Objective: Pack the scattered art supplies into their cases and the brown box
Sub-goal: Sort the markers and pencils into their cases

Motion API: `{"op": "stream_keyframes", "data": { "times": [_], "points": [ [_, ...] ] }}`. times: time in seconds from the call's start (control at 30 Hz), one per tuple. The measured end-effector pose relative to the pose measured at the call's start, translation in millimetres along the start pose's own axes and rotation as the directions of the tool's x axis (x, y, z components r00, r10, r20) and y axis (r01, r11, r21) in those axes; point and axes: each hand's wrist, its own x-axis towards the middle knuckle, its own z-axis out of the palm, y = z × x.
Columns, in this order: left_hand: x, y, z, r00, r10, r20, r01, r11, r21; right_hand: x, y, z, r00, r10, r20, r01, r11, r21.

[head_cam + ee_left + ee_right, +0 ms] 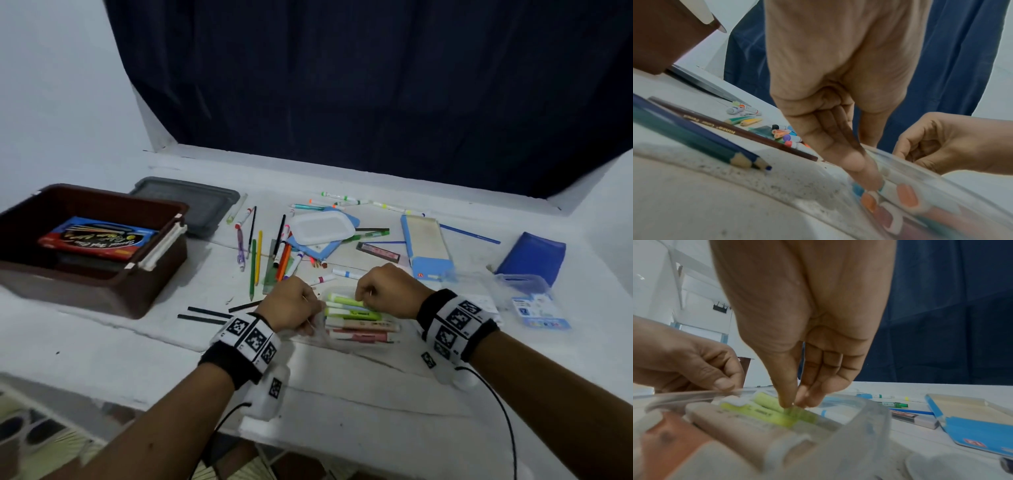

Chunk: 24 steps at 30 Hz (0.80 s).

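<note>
Clear plastic pouch (356,334) of highlighters (352,313) between our hands, flimsy and slippery; left hand (291,305) pinches its open edge, right hand (387,291) pinches a green highlighter (797,412) mid-barrel, light, rigid.

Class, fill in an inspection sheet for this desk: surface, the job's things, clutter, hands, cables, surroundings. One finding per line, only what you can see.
Surface: white table, speckled with dark marks.
Job's things: brown box at far left, already holding a red-and-blue pack; clear case of highlighters between the hands; open blue pencil case; dark blue pouch.
Clutter: loose markers and pencils mid-table; grey lid behind the box.
Hands: left hand pinches the case's clear edge; right hand pinches a green highlighter.
Cables: black wrist leads hang from both wristbands.
Surroundings: dark blue curtain, white wall.
</note>
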Motion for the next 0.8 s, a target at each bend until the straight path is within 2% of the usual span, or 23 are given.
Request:
{"op": "stream_keyframes", "data": {
  "times": [0.1, 0.17, 0.23, 0.27, 0.37, 0.43, 0.53, 0.63, 0.73, 0.8],
  "points": [
    [-4.9, 0.3, 5.8, 0.999, -0.033, -0.010, 0.033, 0.999, -0.037, -12.6, 4.7, -1.4, 0.999, 0.004, -0.041, 0.000, 0.994, 0.106],
    [-8.2, -1.5, 7.1, 0.998, -0.060, -0.018, 0.058, 0.995, -0.078, -25.9, 17.0, -4.0, 0.985, 0.028, -0.171, 0.002, 0.985, 0.175],
    [-12.3, -5.2, 6.5, 0.997, -0.080, -0.017, 0.077, 0.990, -0.117, -41.9, 35.3, -3.0, 0.953, 0.106, -0.283, -0.053, 0.980, 0.190],
    [-14.1, -7.9, 5.8, 0.996, -0.087, -0.005, 0.086, 0.988, -0.132, -50.8, 43.9, -1.3, 0.947, 0.158, -0.279, -0.109, 0.977, 0.181],
    [-22.7, -17.8, 4.4, 0.993, -0.111, 0.036, 0.115, 0.981, -0.158, -74.1, 60.3, 12.6, 0.952, 0.299, -0.068, -0.295, 0.954, 0.061],
    [-26.0, -21.2, 3.0, 0.994, -0.105, 0.039, 0.109, 0.986, -0.129, -82.8, 63.7, 23.2, 0.933, 0.359, 0.014, -0.359, 0.933, -0.001],
    [-17.5, -20.4, -11.0, 0.999, -0.005, -0.053, 0.011, 0.993, 0.114, -82.6, 63.8, 28.9, 0.926, 0.376, 0.037, -0.371, 0.924, -0.093],
    [8.1, -13.6, -36.4, 0.984, 0.127, -0.121, -0.069, 0.914, 0.400, -73.2, 56.8, 23.3, 0.942, 0.331, 0.063, -0.321, 0.939, -0.126],
    [31.9, -10.6, -58.1, 0.991, 0.060, -0.116, 0.017, 0.823, 0.568, -62.0, 48.0, 11.6, 0.945, 0.298, 0.131, -0.279, 0.949, -0.149],
    [40.2, -17.6, -70.8, 0.996, 0.015, -0.084, 0.049, 0.710, 0.703, -51.2, 46.5, 0.9, 0.942, 0.305, 0.144, -0.281, 0.946, -0.160]
  ]
}}
